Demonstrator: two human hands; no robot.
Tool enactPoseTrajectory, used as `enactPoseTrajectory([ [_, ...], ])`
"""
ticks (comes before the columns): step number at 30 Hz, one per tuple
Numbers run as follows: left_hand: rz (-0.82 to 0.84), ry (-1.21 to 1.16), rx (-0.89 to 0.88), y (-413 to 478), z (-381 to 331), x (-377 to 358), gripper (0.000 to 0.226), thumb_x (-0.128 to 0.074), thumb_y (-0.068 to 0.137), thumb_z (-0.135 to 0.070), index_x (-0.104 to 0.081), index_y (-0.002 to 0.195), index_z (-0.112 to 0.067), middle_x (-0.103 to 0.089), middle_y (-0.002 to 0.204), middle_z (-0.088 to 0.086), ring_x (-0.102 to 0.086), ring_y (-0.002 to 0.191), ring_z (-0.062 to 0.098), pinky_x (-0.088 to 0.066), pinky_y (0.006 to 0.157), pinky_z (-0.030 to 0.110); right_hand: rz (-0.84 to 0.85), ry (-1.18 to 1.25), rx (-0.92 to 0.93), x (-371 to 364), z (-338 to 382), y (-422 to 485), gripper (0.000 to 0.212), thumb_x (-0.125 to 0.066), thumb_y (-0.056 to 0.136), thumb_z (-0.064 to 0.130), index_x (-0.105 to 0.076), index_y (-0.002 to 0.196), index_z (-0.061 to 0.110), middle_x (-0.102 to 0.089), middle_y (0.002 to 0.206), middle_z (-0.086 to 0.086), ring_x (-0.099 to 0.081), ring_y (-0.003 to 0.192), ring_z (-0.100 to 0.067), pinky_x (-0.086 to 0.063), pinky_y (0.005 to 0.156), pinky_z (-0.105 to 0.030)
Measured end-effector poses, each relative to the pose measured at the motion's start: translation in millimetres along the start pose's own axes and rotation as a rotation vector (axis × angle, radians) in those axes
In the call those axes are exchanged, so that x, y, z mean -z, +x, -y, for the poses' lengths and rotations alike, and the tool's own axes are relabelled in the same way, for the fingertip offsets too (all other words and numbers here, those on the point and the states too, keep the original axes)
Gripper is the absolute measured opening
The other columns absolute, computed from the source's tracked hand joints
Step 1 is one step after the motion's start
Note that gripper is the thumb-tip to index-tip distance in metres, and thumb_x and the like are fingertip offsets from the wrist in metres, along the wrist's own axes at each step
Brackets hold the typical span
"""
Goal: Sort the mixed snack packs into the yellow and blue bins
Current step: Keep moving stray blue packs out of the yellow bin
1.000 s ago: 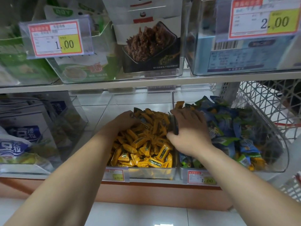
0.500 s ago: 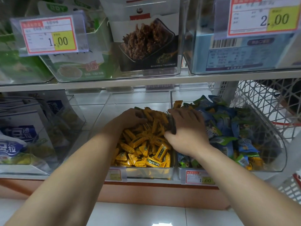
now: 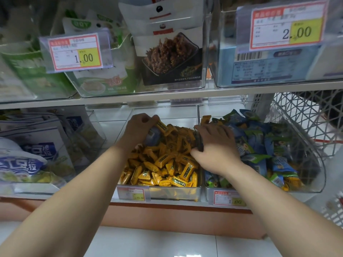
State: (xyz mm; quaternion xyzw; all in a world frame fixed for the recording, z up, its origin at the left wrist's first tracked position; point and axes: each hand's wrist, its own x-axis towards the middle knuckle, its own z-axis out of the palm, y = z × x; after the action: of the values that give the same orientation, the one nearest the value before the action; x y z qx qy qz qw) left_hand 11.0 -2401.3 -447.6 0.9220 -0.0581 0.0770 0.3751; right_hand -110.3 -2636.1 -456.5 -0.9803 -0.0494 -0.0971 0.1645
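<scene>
The clear plastic bin heaped with yellow snack packs [image 3: 163,112] sits mid-shelf. Touching its right wall is the wider clear bin of blue and green packs [image 3: 313,154], with a few yellow strays [image 3: 293,182] at its front right corner. The right hand [image 3: 215,145] lies across the wall the two bins share, thumb on the yellow side. Whether it holds a pack I cannot tell. At the yellow bin's back left, the left hand [image 3: 141,127] is curled tight round a blue-grey snack pack [image 3: 153,135]. This looks like the step of picking out a misfiled pack. Next, it likely needs carrying rightward over the shared wall and dropping among the blue ones.
</scene>
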Motion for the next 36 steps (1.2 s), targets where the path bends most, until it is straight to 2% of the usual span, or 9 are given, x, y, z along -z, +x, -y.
enactPoseTrajectory([
  [4,-0.029,-0.037,-0.092,-19,-21,4,0.033,-0.064,0.09,-0.051,-0.06,0.067,-0.027,-0.062,0.068,-0.01,-0.058,0.066,0.006,-0.041,0.062,0.024,-0.134,-0.05,0.08,10,16,0,0.065,-0.055,0.082,0.052,-0.046,0.144,0.03,-0.045,0.147,0.001,-0.036,0.137,-0.025,-0.018,0.118,-0.048],
  [11,-0.023,-0.119,0.003,-56,-29,-7,0.038,-0.064,0.091,-0.048,-0.06,0.069,-0.017,-0.062,0.068,-0.003,-0.058,0.066,0.012,-0.042,0.062,0.029,-0.079,0.011,0.094,-3,50,4,0.042,-0.051,0.094,0.05,-0.049,0.134,0.036,-0.07,0.102,0.006,-0.065,0.101,-0.024,-0.024,0.112,-0.047],
  [16,-0.109,-0.159,0.107,-70,-14,8,0.04,-0.063,0.092,-0.048,-0.06,0.071,-0.014,-0.064,0.069,0.0,-0.06,0.063,0.013,-0.04,0.055,0.025,-0.116,-0.15,0.099,-4,52,4,0.04,-0.053,0.093,0.042,-0.059,0.131,0.032,-0.067,0.118,0.0,-0.056,0.116,-0.03,-0.028,0.113,-0.048],
  [22,-0.199,-0.375,0.172,-89,-21,10,0.039,-0.062,0.092,-0.048,-0.061,0.07,-0.015,-0.066,0.06,-0.003,-0.059,0.051,0.005,-0.044,0.051,0.025,0.138,0.354,0.143,2,75,2,0.082,-0.048,0.082,0.071,-0.03,0.152,0.031,-0.051,0.145,-0.001,-0.052,0.128,-0.024,-0.048,0.098,-0.037],
  [27,-0.191,-0.557,0.248,-102,-34,9,0.036,-0.057,0.097,-0.044,-0.067,0.083,-0.012,-0.072,0.066,-0.004,-0.067,0.057,0.006,-0.048,0.048,0.017,0.219,0.674,0.165,-7,77,-2,0.06,-0.065,0.093,0.042,-0.042,0.146,0.027,-0.056,0.122,0.016,-0.055,0.097,0.0,-0.039,0.074,-0.002],
  [29,-0.158,-0.631,0.245,-109,-35,14,0.032,-0.055,0.099,-0.041,-0.068,0.086,-0.014,-0.073,0.07,-0.002,-0.071,0.063,0.01,-0.051,0.052,0.019,0.186,0.701,0.133,-8,76,-2,0.06,-0.064,0.095,0.039,-0.043,0.148,0.024,-0.051,0.124,0.017,-0.046,0.105,0.004,-0.033,0.074,0.004],
  [31,-0.11,-0.747,0.222,-114,-36,17,0.027,-0.057,0.098,-0.037,-0.07,0.09,-0.014,-0.076,0.078,0.003,-0.073,0.072,0.016,-0.056,0.061,0.023,0.16,0.733,0.083,-9,75,-2,0.059,-0.063,0.095,0.039,-0.043,0.149,0.022,-0.053,0.129,0.014,-0.046,0.114,0.0,-0.033,0.084,-0.001],
  [34,0.026,-0.836,0.143,-119,-37,21,0.025,-0.07,0.088,-0.029,-0.07,0.107,-0.012,-0.075,0.099,0.011,-0.073,0.093,0.028,-0.06,0.079,0.036,0.102,0.835,0.014,-9,74,-1,0.048,-0.062,0.096,0.038,-0.052,0.141,0.023,-0.057,0.115,0.021,-0.054,0.113,-0.006,-0.041,0.079,-0.002],
  [36,0.119,-0.82,0.085,-121,-35,22,0.033,-0.076,0.083,-0.015,-0.067,0.115,-0.015,-0.072,0.108,0.014,-0.071,0.098,0.03,-0.059,0.082,0.038,0.075,0.899,-0.051,-7,72,-2,0.043,-0.059,0.098,0.037,-0.054,0.138,0.021,-0.064,0.121,0.01,-0.06,0.112,-0.012,-0.053,0.088,-0.021],
])
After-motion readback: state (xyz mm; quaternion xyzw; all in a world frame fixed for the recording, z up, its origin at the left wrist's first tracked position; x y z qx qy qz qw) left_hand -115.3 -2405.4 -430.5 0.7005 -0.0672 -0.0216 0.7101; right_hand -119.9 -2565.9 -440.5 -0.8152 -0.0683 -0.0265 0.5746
